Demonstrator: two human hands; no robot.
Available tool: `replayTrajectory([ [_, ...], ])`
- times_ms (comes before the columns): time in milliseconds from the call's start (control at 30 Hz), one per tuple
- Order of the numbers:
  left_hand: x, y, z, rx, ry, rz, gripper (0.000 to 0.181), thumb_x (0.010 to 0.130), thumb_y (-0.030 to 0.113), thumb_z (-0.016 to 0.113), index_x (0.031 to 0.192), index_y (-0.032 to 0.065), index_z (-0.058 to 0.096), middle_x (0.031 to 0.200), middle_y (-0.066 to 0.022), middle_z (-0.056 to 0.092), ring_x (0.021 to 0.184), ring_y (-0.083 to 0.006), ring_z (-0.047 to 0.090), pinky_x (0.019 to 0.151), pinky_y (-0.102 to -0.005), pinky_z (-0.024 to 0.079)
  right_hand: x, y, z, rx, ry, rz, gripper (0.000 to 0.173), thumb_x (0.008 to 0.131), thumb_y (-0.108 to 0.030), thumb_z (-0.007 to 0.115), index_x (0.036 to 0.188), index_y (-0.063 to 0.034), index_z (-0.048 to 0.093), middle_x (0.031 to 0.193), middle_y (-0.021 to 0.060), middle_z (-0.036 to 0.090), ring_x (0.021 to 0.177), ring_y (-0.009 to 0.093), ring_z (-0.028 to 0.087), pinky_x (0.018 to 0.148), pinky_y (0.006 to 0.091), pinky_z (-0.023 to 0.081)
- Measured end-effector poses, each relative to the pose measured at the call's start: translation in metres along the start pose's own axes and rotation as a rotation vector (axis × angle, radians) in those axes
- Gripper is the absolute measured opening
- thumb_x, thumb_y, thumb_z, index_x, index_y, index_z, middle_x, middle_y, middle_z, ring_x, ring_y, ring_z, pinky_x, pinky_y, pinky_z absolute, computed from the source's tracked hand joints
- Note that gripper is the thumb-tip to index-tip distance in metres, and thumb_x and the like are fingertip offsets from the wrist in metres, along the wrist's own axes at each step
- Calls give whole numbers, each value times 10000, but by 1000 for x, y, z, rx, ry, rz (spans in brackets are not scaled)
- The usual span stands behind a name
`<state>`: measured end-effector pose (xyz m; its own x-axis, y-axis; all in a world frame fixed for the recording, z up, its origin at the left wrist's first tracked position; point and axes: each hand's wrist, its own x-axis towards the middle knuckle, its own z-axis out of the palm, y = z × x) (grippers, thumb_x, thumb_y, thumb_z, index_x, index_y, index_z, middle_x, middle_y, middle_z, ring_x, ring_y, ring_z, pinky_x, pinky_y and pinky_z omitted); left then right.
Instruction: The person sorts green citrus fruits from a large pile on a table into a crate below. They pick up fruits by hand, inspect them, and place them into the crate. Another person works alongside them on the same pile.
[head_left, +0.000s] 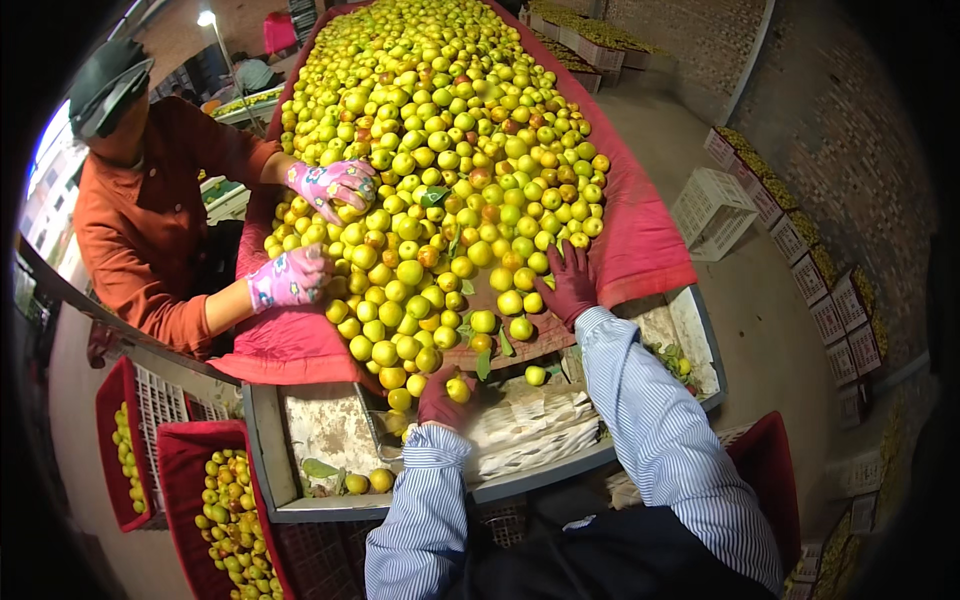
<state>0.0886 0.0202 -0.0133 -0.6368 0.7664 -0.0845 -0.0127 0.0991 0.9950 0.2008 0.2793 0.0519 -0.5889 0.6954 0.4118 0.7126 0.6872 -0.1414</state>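
Yellow-green jujubes (450, 150), some with brown patches, cover a red cloth (645, 240) on a long sorting table. My left hand (444, 403), in a dark red glove, is at the cloth's near edge with one jujube (458, 390) in its fingers. More fruit lies just beyond it, at the mouth of a chute or bag (391, 424) that is partly hidden. My right hand (570, 283), gloved the same, rests against the right side of the heap. A bit of green fruit shows by its thumb; its grip is unclear. Loose leaves (484, 364) lie between my hands.
Across the left side, a person's pink flowered gloves (334, 187) work in the heap. White woven strips (532, 435) lie in the near tray (322, 427). Red-lined crates (176, 442) of jujubes stand at lower left. A white plastic crate (712, 210) and several filled crates (810, 289) line the right.
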Motion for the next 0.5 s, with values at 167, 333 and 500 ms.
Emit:
replayTrajectory([
  [167, 11, -37, 0, -106, 86, -28, 168, 905, 176, 474, 1024, 67, 518, 858, -76, 618, 780, -216, 613, 659, -342, 528, -34, -49, -25, 19, -185, -258, 566, 812, -424, 551, 1286, -139, 432, 1363, 127, 333, 1217, 392, 321, 985, 524, 278],
  [333, 19, -76, 4, 37, 179, 112, 144, 882, 156, 512, 973, 46, 529, 821, -84, 607, 759, -221, 605, 661, -333, 528, -41, -80, -50, 212, -185, -492, 431, 785, -284, 590, 1172, -107, 526, 1186, 78, 517, 1115, 255, 472, 954, 449, 326],
  [500, 39, -144, -14, 90, 293, 81, 284, 797, 169, 611, 1015, 7, 523, 854, -115, 600, 803, -227, 596, 714, -313, 510, 1, -161, 16, 245, -354, -322, 327, 761, -196, 592, 1067, -84, 569, 1045, 94, 588, 994, 284, 549, 808, 383, 450],
])
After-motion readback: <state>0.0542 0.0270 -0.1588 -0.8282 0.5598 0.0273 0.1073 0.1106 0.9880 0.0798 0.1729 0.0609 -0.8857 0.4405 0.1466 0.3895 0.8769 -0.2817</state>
